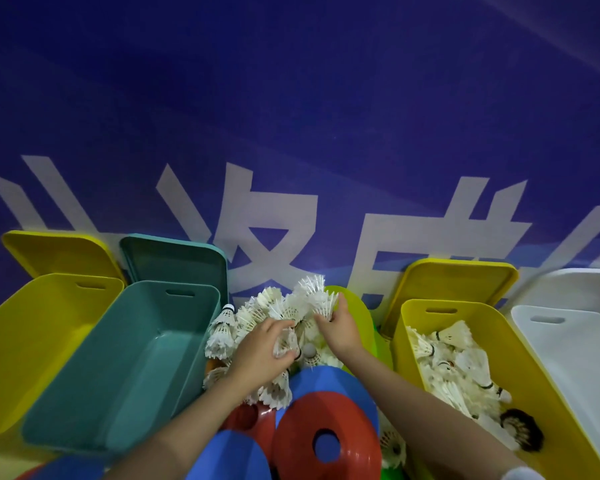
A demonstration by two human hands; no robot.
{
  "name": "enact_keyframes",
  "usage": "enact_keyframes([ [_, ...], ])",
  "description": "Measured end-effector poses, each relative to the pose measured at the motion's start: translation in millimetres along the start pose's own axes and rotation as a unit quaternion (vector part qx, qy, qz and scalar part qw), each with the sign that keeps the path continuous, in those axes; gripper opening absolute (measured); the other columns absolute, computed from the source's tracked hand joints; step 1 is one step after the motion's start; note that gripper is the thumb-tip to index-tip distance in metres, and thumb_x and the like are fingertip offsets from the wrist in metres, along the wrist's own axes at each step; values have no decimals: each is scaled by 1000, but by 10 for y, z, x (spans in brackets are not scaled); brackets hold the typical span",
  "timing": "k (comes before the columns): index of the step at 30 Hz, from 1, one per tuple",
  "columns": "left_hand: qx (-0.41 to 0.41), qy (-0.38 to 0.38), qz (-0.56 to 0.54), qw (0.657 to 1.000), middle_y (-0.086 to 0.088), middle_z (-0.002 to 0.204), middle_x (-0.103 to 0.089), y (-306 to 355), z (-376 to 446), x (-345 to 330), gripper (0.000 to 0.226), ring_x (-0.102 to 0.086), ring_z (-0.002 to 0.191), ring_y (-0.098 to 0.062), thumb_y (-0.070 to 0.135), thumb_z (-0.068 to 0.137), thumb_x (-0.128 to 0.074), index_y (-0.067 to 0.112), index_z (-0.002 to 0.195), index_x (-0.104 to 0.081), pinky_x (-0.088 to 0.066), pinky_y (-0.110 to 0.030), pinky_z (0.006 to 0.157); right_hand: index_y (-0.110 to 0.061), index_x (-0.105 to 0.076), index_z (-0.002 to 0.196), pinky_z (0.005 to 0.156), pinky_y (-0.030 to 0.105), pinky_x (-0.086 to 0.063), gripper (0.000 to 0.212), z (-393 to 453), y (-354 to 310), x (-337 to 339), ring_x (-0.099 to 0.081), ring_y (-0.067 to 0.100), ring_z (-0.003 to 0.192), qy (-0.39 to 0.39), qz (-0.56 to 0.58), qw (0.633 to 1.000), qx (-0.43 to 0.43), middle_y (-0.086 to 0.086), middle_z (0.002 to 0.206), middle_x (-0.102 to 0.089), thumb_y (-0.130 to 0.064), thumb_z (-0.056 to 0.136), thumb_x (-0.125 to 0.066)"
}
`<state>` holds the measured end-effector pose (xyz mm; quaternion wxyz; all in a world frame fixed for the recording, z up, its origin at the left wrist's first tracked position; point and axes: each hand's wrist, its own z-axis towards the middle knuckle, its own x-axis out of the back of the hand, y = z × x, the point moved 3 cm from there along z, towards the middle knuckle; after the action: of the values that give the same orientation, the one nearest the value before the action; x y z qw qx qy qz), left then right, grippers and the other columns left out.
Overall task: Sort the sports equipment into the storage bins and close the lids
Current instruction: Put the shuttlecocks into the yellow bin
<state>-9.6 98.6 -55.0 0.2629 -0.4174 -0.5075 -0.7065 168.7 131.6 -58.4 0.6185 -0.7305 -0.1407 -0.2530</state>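
Gathering shuttlecocks (284,310) from the heap between the bins, both hands are at work: the left hand (260,355) has its fingers curled round a shuttlecock by the feather skirt, and the right hand (338,325) pinches a small bunch at the top of the pile. More shuttles lie loose under and beyond both hands, atop a mix of red (326,441), blue (333,382) and green (355,308) cones.

Judged by look, these are very light and fragile; the feathers splay and would crush or snap under a tight squeeze, and they tangle with each other. A loose grip round the skirt, or a pinch at the cork base, should suit best.

Right of the right hand stands the yellow bin (520,368), already partly filled with shuttles. Left of the left hand the teal bin (125,368) holds nothing visible. Lids lean behind the bins, not yet closed.
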Motion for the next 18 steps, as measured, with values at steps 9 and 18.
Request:
enact_keyframes([
  [9, -8, 62, -98, 993, 16, 120, -47, 373, -96, 59, 48, -47, 111, 0, 44, 79, -60, 34, 125, -51, -43, -22, 90, -35, -42, 134, 62, 18, -39, 50, -359, 320, 520, -56, 4, 72, 26, 41, 998, 47, -13, 88, -61, -20, 90, -60],
  [18, 54, 73, -180, 980, 13, 120, -50, 940, -237, -225, 49, -50, 110, -3, 44, 74, -59, 30, 121, -53, -41, -21, 91, -18, -49, 135, 73, 27, -47, 41, -638, 846, 1136, -64, 21, 90, -21, 23, 1000, 3, 5, 107, -67, -27, 94, -53],
])
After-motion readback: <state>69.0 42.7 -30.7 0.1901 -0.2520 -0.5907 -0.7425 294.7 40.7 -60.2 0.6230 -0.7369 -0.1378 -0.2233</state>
